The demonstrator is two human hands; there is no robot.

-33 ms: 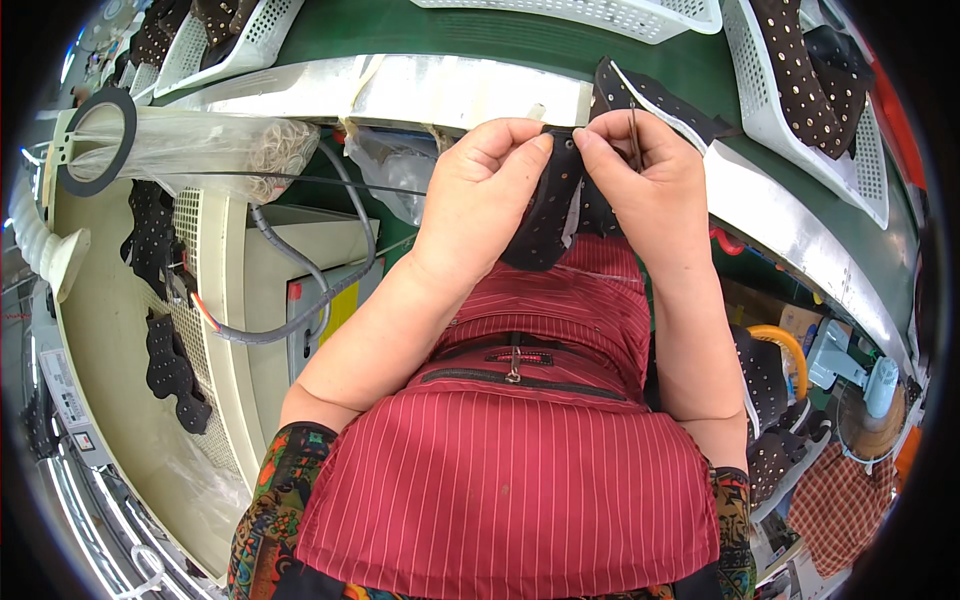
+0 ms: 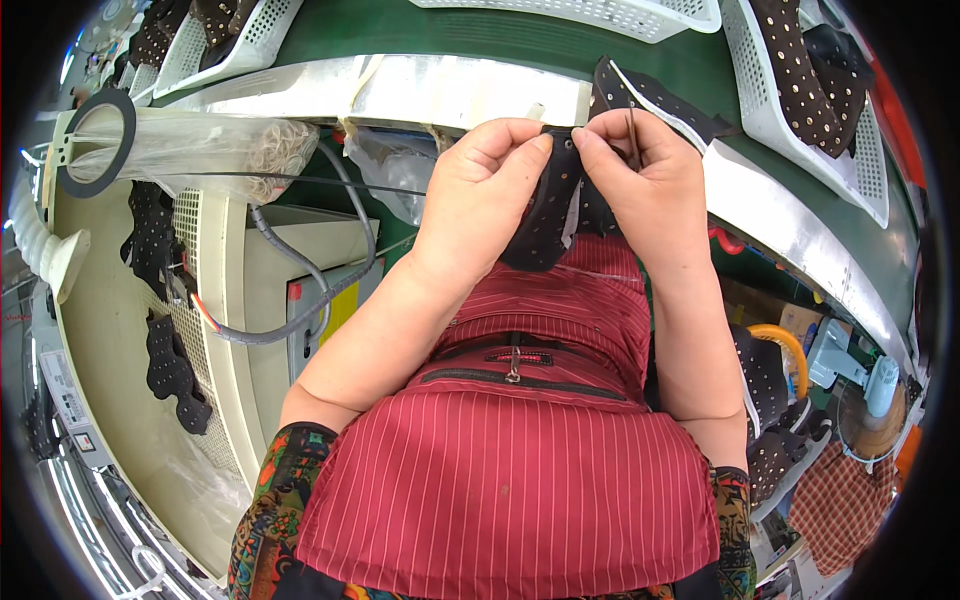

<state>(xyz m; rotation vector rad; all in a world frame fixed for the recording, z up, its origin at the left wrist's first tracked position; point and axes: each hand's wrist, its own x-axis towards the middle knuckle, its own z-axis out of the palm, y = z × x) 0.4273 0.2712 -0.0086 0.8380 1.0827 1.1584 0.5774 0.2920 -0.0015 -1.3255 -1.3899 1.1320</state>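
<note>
Between both hands hangs a black dotted piece of material [image 2: 538, 235] with a pale inner edge, above my lap. My left hand [image 2: 478, 195] pinches its upper edge between thumb and forefinger. On the other side of that edge, my right hand [image 2: 652, 185] pinches it the same way, fingertips close to the left ones. A thin dark metal tool [image 2: 632, 135], perhaps tweezers or snips, is tucked in the right fingers; its kind is unclear. From a black tape roll [image 2: 128, 130] at the left, a narrow black strip [image 2: 350, 183] runs to my left hand, where its end is hidden.
Just beyond my hands runs a metal table edge [image 2: 450, 85]. More dotted pieces [image 2: 660, 100] lie at its right, and white baskets [image 2: 760, 110] stand on the green surface. To the left is a beige machine housing [image 2: 120, 400] with a grey cable [image 2: 330, 280]; at the right, a small fan [image 2: 870, 415].
</note>
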